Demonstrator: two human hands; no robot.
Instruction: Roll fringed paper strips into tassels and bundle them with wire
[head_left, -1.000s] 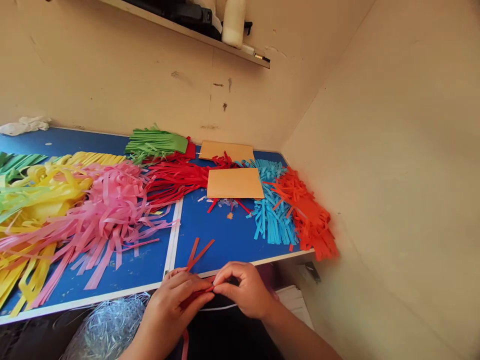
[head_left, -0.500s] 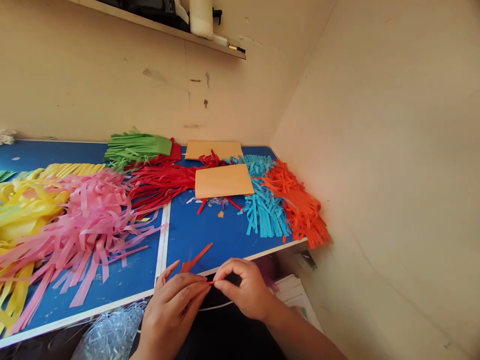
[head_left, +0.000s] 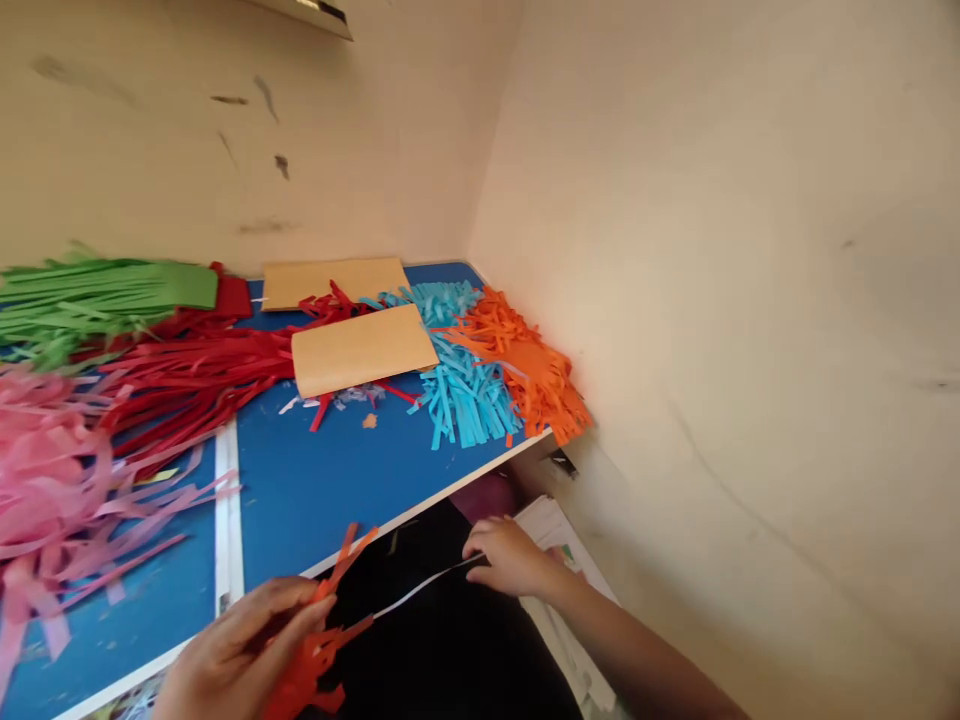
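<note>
My left hand (head_left: 232, 640), at the lower left below the table edge, is closed on a piece of fringed orange paper (head_left: 304, 670). Some strips poke up past its fingertips and others hang below. A thin white string (head_left: 416, 590) runs from an orange strip across to my right hand (head_left: 510, 560), which pinches its other visible part over my dark-clothed lap. How the string joins the paper cannot be made out.
On the blue table (head_left: 315, 500) lie fringed papers: pink (head_left: 52, 470), green (head_left: 112, 295), red (head_left: 202, 375), light blue (head_left: 469, 395) and orange (head_left: 532, 370). A tan folded sheet (head_left: 364, 350) rests on the red. White papers (head_left: 551, 520) lie under the table's right end.
My hands, close together before, are now apart, with the white string stretched between them. More orange fringe shows at my left hand. The view has swung right and down.
</note>
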